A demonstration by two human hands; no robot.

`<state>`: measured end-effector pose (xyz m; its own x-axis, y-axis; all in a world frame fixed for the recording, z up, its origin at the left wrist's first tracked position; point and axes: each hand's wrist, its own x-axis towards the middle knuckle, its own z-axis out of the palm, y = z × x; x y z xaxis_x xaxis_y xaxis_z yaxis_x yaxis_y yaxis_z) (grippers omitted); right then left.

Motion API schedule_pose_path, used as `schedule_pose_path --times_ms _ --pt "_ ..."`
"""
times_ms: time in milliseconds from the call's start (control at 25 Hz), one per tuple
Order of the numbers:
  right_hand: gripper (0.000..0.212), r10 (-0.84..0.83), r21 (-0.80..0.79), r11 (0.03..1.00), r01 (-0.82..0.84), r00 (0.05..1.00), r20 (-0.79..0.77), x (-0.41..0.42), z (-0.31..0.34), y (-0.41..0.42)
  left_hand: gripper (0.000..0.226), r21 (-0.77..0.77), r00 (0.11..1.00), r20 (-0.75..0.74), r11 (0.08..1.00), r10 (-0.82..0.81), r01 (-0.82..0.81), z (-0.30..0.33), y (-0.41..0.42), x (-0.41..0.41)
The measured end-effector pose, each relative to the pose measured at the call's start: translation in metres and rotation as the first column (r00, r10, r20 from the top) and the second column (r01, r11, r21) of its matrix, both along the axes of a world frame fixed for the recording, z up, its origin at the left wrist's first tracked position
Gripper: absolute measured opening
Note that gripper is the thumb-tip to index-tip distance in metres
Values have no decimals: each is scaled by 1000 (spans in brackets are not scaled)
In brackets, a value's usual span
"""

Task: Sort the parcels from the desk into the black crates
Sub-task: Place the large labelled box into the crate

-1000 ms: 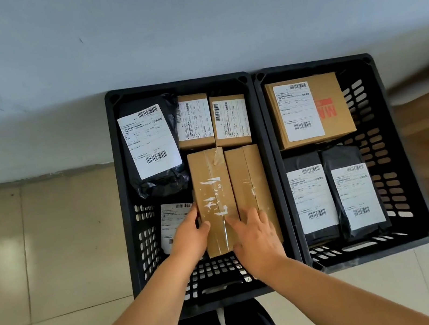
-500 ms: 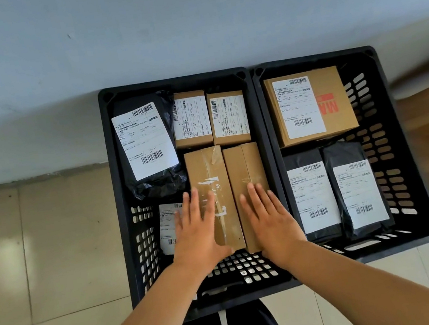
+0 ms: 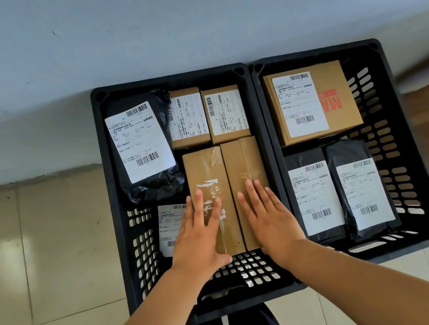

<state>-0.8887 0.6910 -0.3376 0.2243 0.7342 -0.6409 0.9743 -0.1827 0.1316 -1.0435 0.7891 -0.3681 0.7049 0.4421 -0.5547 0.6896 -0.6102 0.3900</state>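
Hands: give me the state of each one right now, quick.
Left hand: open, fingers straight, flat on the taped brown box.
Right hand: open, fingers straight, flat on the plain brown box.

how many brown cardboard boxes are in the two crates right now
5. In the left crate: two small labelled boxes at the back, two long taped boxes under the hands. In the right crate: one large box. More may lie beneath.

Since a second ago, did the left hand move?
Yes. The left hand slid up the taped box, toward the left crate's far rim, and now lies flat.
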Motion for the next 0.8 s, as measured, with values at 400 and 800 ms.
schedule_pose_path --times_ms 400,800 --pt "134 47 16 999 -47 999 -24 -11 7 5 140 -117 994 73 990 81 -72 8 5 -6" --pt "120 68 -36 997 -73 989 -134 -19 -8 21 100 25 999 11 999 -35 35 11 7 -24"
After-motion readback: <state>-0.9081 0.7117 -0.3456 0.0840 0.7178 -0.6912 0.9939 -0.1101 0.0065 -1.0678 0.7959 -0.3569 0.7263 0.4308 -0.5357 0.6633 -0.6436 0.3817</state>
